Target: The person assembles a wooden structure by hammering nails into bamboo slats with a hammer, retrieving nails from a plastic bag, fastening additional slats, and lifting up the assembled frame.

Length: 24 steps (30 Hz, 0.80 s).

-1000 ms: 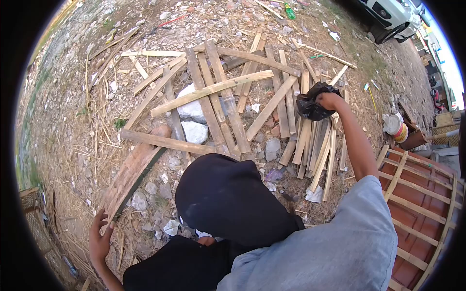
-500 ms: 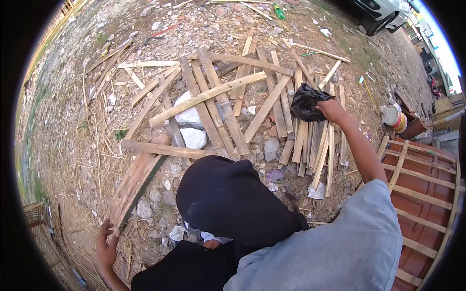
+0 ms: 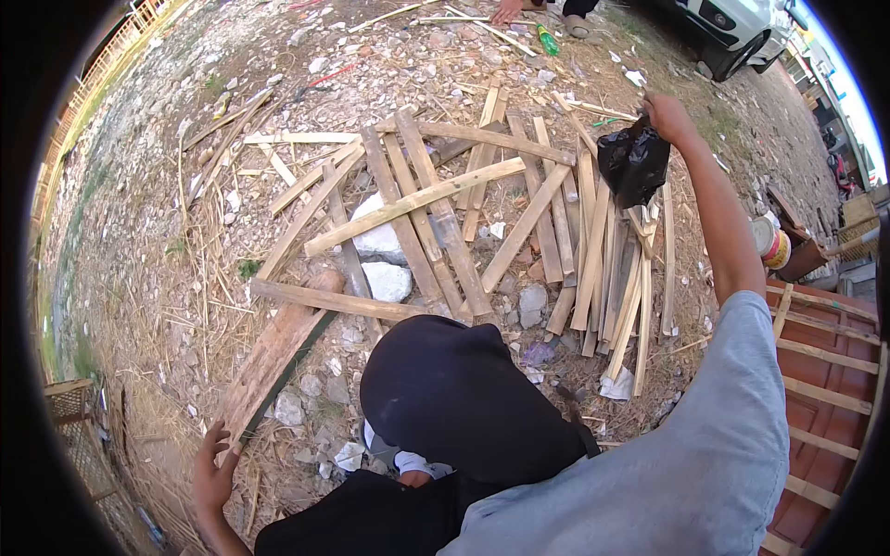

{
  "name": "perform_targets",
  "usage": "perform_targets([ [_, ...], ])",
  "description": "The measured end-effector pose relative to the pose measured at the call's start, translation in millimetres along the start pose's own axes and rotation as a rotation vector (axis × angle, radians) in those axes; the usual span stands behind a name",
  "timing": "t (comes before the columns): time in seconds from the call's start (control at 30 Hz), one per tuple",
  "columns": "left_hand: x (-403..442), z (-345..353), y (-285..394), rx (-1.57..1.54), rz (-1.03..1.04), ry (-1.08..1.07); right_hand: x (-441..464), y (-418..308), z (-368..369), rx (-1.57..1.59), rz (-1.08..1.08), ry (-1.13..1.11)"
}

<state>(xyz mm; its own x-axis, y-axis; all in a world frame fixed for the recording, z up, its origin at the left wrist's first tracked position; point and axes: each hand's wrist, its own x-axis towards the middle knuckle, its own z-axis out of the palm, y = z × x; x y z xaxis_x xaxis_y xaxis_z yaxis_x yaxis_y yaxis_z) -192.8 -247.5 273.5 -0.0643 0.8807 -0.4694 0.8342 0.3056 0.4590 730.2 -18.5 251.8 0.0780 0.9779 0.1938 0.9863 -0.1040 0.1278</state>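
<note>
Right arm: stretched up the right side of the frame from a grey sleeve, nearly straight, ending in the right hand at upper right, knuckles uppermost.
Left arm: forearm rises from the bottom edge at lower left; the left hand shows its back, fingers pointing up the frame.
Black cloth: a rounded dark shape fills the lower middle, between the two arms.
Room by the bag: littered ground opens between it and the white car at the upper right; in the picture, the bucket sits just beside the forearm.
Room by the board: straw and rubble spread to its left; pale stones lie past its upper end.
Slats: a fanned bundle lies right of centre, its top ends partly behind the bag; other slats crisscross the middle.
Right grip: closed, pinching the top of the black plastic bag, which hangs below it at upper right.
Left grip: loosely parted, fingers and thumb around the lower end of the broad board at lower left; whether they press on it, I cannot tell.
Top edge: another person's hand reaches to the ground, near a green bottle.
</note>
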Motion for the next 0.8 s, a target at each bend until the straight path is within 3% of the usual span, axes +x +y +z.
perform_targets([
  [0.3, 0.3, 1.9, 4.4, 0.079, -0.008, 0.043, 69.4, -20.9, -14.0, -0.054, 0.259, 0.326],
  [0.4, 3.1, 1.5, 1.7, 0.071, -0.005, 0.022, 65.1, -27.0, 15.2, -0.111, 0.283, 0.335],
  [0.67, 0.2, 4.0, 4.0, 0.053, -0.055, -0.005, 34.2, -52.7, 138.9, 0.029, 0.377, 0.082],
  [0.8, 4.4, 4.7, 3.4, 0.056, -0.079, -0.016, 28.5, -68.2, 134.1, 0.121, 0.381, 0.112],
])
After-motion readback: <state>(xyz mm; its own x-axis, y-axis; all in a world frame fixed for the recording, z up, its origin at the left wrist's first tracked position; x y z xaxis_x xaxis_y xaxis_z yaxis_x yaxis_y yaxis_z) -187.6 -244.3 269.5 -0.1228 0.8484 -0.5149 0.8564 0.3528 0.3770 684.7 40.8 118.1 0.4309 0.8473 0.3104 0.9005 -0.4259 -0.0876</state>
